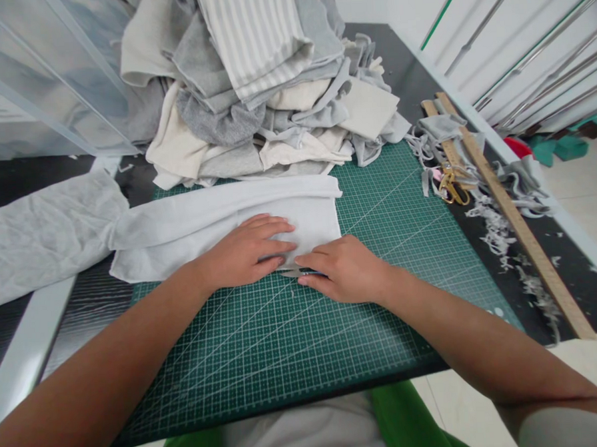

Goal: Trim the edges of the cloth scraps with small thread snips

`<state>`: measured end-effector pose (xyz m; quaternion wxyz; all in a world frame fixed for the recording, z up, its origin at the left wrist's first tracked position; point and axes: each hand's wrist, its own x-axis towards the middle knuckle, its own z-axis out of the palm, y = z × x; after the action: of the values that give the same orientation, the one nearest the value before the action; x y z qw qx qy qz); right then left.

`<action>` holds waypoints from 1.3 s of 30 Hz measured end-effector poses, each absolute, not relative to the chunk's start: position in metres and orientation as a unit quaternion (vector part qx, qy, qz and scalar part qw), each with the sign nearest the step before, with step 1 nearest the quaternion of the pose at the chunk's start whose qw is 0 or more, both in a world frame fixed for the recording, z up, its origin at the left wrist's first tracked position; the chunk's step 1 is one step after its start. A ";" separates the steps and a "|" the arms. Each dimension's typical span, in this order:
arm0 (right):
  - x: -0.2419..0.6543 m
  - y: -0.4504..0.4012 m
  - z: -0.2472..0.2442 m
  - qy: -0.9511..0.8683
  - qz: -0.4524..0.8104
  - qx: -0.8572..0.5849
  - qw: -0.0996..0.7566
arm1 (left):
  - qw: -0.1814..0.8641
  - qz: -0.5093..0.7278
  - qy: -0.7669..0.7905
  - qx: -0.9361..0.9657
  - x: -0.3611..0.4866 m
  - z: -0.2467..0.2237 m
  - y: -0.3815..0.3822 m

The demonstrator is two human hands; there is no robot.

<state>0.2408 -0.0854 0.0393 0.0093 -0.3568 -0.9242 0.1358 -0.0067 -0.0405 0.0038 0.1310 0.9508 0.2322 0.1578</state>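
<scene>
A light grey-white cloth point(308, 213) lies spread on the green cutting mat point(245, 360), with a long fold along its far side. My left hand point(247, 249) rests flat on this cloth, fingers apart, near its front edge. At the cloth's near right corner, my right hand point(343, 268) is closed around a small cutting tool with a pointed silver blade point(292, 273). The blade points left, beside the cloth's front edge and just short of my left fingertips. Most of the tool's handle is hidden in my fingers, so its exact kind is unclear.
A tall heap of grey, cream and striped fabric point(272, 105) stands behind the cloth. Another pale cloth point(53, 223) extends left. To the right are gold-handled scissors point(451, 187), a long wooden ruler point(524, 232) and fabric scraps point(494, 230). Clear plastic bins point(45, 76) stand back left.
</scene>
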 end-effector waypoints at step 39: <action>0.240 -0.083 0.027 -0.926 0.120 -0.356 0.030 | 0.136 0.162 0.236 0.948 -0.007 0.004 -0.040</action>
<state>0.2402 -0.0829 0.0272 0.0302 -0.3557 -0.9263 0.1203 -0.0066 -0.0405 0.0036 0.1358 0.9484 0.2361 0.1622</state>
